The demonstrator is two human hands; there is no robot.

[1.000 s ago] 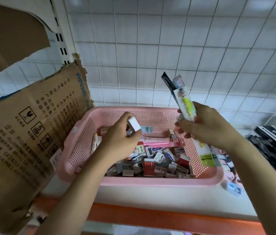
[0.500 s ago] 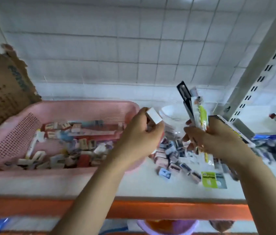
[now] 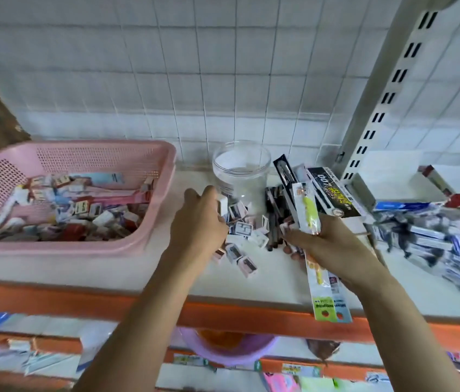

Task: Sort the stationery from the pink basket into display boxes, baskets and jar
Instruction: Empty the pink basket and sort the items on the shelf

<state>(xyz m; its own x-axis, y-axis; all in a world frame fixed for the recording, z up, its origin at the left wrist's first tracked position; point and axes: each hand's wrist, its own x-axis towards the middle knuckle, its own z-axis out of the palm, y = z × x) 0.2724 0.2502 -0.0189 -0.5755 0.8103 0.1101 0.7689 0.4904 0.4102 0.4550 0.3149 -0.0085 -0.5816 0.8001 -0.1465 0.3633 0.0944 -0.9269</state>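
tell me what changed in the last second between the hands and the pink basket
The left hand carried its small white box out of the pink basket rightward, above the loose pile by the jar. The right hand still grips the packaged pens.

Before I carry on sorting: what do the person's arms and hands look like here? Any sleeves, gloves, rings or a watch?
Both forearms are bare as far as the frame shows, with no sleeve in view. The left hand and the right hand wear no gloves. No ring shows on the fingers and no watch or band on either wrist. Whether the nails are painted is too blurred to tell.
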